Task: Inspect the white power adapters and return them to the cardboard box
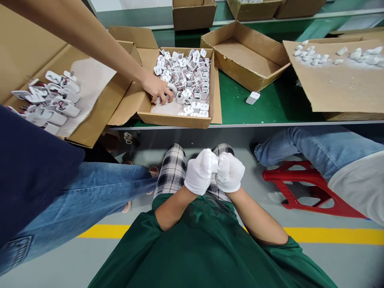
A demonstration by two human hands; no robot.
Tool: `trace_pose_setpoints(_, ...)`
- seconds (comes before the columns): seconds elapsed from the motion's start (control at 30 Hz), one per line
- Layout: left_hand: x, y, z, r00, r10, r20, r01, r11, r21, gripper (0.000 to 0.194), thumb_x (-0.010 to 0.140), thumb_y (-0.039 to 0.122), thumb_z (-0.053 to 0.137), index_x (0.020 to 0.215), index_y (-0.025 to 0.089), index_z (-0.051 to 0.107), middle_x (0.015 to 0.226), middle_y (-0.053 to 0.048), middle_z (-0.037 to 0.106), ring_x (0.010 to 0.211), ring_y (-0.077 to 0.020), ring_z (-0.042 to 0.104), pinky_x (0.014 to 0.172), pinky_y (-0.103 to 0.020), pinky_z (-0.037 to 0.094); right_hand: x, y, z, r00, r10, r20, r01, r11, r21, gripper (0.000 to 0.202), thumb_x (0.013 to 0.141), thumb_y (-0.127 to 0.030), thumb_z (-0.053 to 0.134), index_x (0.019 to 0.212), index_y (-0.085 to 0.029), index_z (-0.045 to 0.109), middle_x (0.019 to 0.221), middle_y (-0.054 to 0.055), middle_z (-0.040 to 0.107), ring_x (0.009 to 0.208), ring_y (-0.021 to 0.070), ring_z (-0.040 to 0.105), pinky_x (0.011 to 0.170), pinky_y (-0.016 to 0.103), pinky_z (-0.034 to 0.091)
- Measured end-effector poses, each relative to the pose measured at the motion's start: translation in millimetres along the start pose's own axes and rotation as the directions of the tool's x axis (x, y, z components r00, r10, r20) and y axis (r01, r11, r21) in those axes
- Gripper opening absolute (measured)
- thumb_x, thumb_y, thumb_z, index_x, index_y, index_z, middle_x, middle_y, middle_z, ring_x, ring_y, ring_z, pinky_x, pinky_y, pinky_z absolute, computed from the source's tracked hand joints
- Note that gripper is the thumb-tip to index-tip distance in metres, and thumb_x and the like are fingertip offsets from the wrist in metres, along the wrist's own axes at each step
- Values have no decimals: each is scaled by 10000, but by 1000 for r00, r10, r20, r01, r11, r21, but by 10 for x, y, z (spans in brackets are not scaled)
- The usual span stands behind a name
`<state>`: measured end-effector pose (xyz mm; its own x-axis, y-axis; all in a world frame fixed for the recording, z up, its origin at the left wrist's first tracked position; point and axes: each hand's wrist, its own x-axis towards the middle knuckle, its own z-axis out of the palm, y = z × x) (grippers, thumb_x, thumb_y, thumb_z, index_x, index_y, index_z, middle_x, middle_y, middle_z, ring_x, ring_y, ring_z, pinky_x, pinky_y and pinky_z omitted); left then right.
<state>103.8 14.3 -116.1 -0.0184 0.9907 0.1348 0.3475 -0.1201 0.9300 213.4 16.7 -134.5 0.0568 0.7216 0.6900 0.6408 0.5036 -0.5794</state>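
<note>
My left hand [198, 172] and my right hand [230, 172], both in white gloves, meet above my knees with their fingers closed. Between them shows a small white plastic piece [215, 164], mostly covered by the fingers, and both hands grip it. Beyond my hands, a cardboard box [177, 120] on the green table [234, 108] holds several white plug housings [195, 76] with red and black wires. One white plug piece [253, 98] lies alone on the table, to the right of that box.
A person's hand [160, 89] reaches into the box from the left. An open box [93, 116] with more housings stands at left, a cardboard tray [246, 56] behind. Small white parts [318, 58] lie on cardboard at right. Seated person's jeans [315, 148], red stool [312, 184].
</note>
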Motion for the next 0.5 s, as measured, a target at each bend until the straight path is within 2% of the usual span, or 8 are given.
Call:
trace_pose_setpoints(0.13, 1, 55, -35, 999, 32, -20, -32, 999, -37, 202, 915, 195, 483, 736, 216, 574, 660, 87, 661, 639, -83, 700, 607, -202, 505, -40, 31, 12, 999, -40, -16, 40, 999, -2, 399, 1011, -308, 354, 620, -232, 371, 521, -22, 391, 469, 127, 377, 506, 308, 299)
trace_pose_setpoints(0.23, -10, 66, -36, 1000, 11, -14, -12, 998, -68, 228, 926, 197, 459, 721, 217, 557, 652, 60, 659, 619, -92, 677, 601, -215, 515, -38, 18, 18, 999, -45, -20, 45, 999, 5, 378, 1004, -283, 374, 631, -228, 388, 535, -23, 410, 482, 125, 402, 513, 299, 308)
trace_pose_setpoints(0.33, -13, 28, -39, 1000, -8, 5, 9, 998, -65, 220, 929, 239, 459, 723, 226, 535, 657, 27, 656, 607, -127, 651, 608, -258, 537, -10, -16, 16, 1000, -24, -2, 24, 1000, 17, 356, 986, -228, 401, 632, -227, 364, 536, -37, 363, 475, 117, 369, 508, 292, 286)
trace_pose_setpoints(0.43, -8, -36, -50, 1000, 22, 5, -21, 999, -46, 153, 884, 287, 513, 749, 229, 554, 673, 5, 653, 617, -157, 636, 608, -284, 529, 15, -53, 9, 1000, 1, 17, -2, 999, 53, 360, 970, -191, 404, 630, -234, 296, 533, -50, 298, 446, 110, 304, 484, 290, 259)
trace_pose_setpoints(0.5, -3, -58, -59, 999, 39, 6, -39, 999, -36, 149, 861, 312, 521, 744, 231, 563, 683, -4, 655, 621, -166, 634, 604, -289, 524, 21, -74, 0, 999, 10, 38, -12, 999, 53, 353, 965, -187, 400, 634, -238, 289, 532, -45, 309, 441, 117, 313, 476, 295, 266)
